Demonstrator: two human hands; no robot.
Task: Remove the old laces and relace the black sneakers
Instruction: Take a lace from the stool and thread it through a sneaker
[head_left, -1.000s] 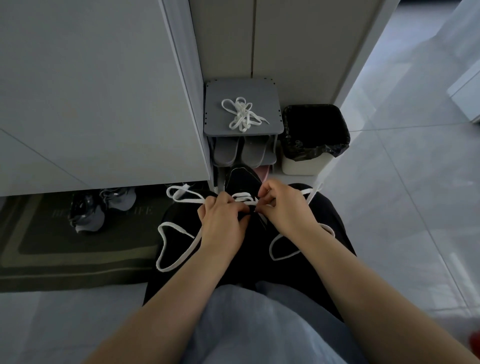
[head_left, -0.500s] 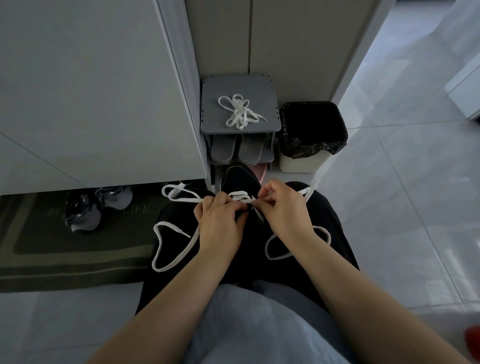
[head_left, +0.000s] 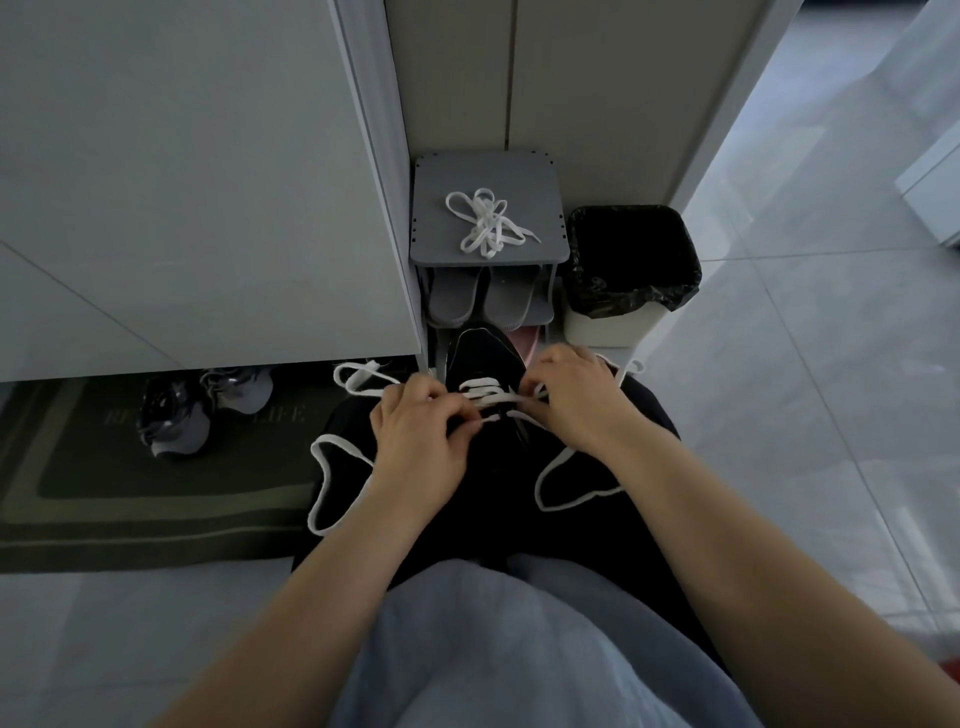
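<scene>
Black sneaker (head_left: 483, 353) rests on the lap, toe pointing away toward the front edge of a grey shoe rack (head_left: 436, 187). White lace (head_left: 480, 387) crosses its forward eyelets. 1 slack loop trails over the left thigh, 1 over the right.

Left hand (head_left: 421, 441): fingers curled, pinching the lace at the sneaker's left side. Right hand (head_left: 576, 400): fingers curled, pinching the lace at the right side, fingertips partly hidden.

Spare lace bundle (head_left: 485, 223) lies mid-top of the rack, with 2 grey slippers (head_left: 454, 299) on the shelf beneath. Bin (head_left: 631, 260) with black liner stands just right of the rack. 2 grey shoes (head_left: 179, 426) sit at the far edge of a dark mat (head_left: 130, 493).
</scene>
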